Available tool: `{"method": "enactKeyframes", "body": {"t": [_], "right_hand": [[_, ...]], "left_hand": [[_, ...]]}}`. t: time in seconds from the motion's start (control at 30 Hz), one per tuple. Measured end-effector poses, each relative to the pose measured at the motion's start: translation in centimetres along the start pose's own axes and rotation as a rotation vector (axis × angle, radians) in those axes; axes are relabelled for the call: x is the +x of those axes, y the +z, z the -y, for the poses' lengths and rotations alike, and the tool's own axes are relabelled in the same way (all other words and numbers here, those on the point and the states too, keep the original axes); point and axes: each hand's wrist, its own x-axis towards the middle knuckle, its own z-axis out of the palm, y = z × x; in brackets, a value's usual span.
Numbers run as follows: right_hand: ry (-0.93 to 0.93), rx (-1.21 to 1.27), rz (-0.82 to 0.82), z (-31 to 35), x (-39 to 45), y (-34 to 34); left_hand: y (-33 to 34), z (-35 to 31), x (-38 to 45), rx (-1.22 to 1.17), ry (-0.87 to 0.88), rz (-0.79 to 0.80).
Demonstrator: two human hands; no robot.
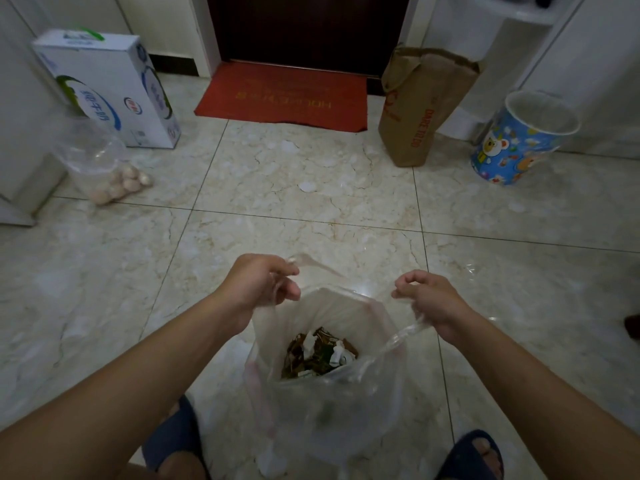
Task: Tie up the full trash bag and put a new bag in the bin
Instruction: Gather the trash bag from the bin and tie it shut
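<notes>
Beyond held trash bag [322, 341], paper sack [420, 109] reads "DARE TO DO".

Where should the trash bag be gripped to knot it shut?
By its two loose top handles, from the left and right sides above the open mouth. The trash bag hangs open between the left hand and right hand, each already pinching a handle strip.

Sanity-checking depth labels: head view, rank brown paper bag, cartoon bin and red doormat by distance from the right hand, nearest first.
From the right hand:
1. Brown paper bag, ahead of the hand, leaning by the door.
2. Cartoon bin, ahead and to the right, tilted against the white wall; close to the paper bag's distance, so this order is tentative.
3. Red doormat, ahead and to the left, at the door.
</notes>
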Motion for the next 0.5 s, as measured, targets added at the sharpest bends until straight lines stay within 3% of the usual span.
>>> {"method": "enactKeyframes", "body": {"t": [0.13, 0.3, 0.5], "right_hand": [[-0.009, -0.126, 0.11, 0.4, -1.3, -0.7], [0.009, -0.645, 0.28, 1.2, -4.0, -1.7], [0.033, -1.087, 0.215, 0.0, -6.2, -2.2]], "left_hand": [[-0.6, -0.9, -1.3, -0.064, 0.069, 0.052], [-1.4, -1.5, -2.7, -0.054, 0.134, 0.039], [-2.3, -1.2, -4.1, -0.1, 0.157, -0.046]]}}
